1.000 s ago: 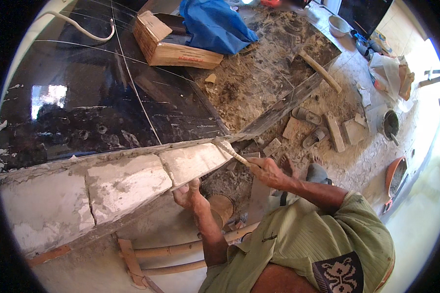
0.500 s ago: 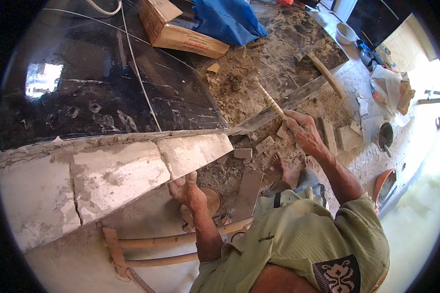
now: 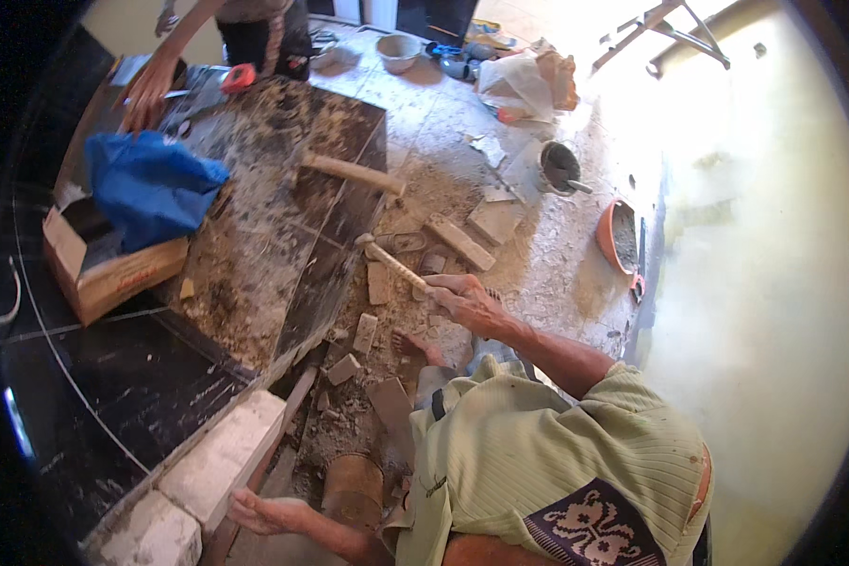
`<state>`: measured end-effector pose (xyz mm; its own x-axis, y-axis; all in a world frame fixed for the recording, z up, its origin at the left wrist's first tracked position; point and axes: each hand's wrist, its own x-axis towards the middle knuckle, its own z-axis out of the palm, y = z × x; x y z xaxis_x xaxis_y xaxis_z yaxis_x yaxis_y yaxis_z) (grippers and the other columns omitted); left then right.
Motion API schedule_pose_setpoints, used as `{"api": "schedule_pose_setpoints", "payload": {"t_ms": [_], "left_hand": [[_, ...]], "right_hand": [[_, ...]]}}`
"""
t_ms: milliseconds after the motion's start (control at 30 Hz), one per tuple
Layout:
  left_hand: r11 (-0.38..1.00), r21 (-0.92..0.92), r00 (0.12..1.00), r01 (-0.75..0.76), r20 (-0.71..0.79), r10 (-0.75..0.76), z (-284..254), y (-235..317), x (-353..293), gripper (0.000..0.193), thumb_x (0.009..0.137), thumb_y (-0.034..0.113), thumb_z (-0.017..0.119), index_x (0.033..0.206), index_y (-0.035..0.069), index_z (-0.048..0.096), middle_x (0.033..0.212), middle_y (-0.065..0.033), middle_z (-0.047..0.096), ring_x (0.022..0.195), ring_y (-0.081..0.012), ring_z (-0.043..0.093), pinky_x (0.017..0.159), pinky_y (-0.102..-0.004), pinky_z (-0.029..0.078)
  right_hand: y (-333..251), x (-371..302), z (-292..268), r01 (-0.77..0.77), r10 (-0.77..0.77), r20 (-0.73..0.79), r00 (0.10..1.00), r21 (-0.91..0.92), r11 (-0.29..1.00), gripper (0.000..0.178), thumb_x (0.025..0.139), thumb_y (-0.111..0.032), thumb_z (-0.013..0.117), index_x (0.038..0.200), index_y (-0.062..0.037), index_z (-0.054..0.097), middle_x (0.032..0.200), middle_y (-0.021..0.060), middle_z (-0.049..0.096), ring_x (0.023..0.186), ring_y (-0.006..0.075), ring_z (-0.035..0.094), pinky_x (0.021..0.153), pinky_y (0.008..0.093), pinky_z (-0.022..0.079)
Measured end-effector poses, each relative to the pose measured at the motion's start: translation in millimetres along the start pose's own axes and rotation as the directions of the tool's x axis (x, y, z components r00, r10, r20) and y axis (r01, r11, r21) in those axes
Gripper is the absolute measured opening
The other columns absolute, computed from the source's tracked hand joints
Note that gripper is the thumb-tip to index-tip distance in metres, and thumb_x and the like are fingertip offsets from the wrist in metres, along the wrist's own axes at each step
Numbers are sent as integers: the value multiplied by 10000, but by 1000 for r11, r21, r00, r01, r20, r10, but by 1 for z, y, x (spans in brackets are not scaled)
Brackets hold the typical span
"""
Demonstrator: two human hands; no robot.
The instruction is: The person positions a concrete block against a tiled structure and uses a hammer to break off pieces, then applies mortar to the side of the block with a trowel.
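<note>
My right hand (image 3: 464, 304) is closed round the pale, banded handle of a small hammer (image 3: 396, 264), its rounded head pointing away from me over the rubble. My left hand (image 3: 266, 514) is held low beside the row of pale blocks (image 3: 219, 457), palm partly up and fingers loosely extended, with nothing visible in it. Its fingertips are close to the side of the row; whether they touch cannot be told. Dark, glossy slabs (image 3: 75, 377) border the blocks on the far side.
A co-worker's hand (image 3: 146, 99) reaches over a blue cloth (image 3: 151, 189) beside an open carton (image 3: 127, 283). A wooden-handled tool (image 3: 354, 174) lies on the dirty slab. Broken bricks (image 3: 460, 241) litter the floor near a mortar bucket (image 3: 558, 168) and an orange basin (image 3: 617, 236).
The view has swung right, bringing a co-worker into sight. My left hand has come away from beneath the block's end. The hammer stays in my right hand, its head now visible.
</note>
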<state>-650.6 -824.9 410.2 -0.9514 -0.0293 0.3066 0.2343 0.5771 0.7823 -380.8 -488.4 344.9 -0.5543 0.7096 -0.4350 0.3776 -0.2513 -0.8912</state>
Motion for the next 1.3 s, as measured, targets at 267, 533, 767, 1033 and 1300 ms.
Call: {"api": "schedule_pose_setpoints", "payload": {"t_ms": [267,533,767,1033,1300], "left_hand": [[922,338,982,-188,77,172,-10,-37,6,667,945,423,514,1379,-67,384,1411,-248,386,1272,-328,437,1071,-410,362],[970,220,988,-104,-89,126,35,52,-41,609,978,395,459,1402,-32,364,1386,-234,431,1230,-347,482,1051,-435,387],[976,213,988,41,-157,-7,74,64,-41,610,951,393,530,1388,-12,396,1376,-218,447,1221,-324,495,1037,-457,388],[976,-95,949,196,-233,-213,-4,-8,11,587,913,382,613,1386,81,436,1355,-165,484,1251,-283,473,1052,-504,333],[947,-229,945,223,-189,-268,20,9,-16,781,859,452,672,1420,13,351,1393,-182,436,1272,-319,449,1085,-486,314]], "right_hand": [[66,-7,-178,60,-8,-573,820,73,996,298,932,-180,543,1124,31,625,876,48,643,810,114,553,726,291,468],[170,60,-404,-210,-515,-823,241,-562,800,326,875,-117,562,1161,33,599,990,274,629,907,369,641,797,398,503],[338,145,-542,-683,-214,-868,448,-487,545,243,790,-95,559,1008,-11,625,860,221,641,883,399,635,795,476,513],[368,104,-519,-151,-59,-773,632,-198,969,134,873,-157,500,924,-34,480,658,82,471,531,247,498,476,392,423],[126,105,-272,-109,65,-218,974,-196,975,210,885,-176,582,944,11,660,712,1,535,648,86,471,561,286,388]]}}
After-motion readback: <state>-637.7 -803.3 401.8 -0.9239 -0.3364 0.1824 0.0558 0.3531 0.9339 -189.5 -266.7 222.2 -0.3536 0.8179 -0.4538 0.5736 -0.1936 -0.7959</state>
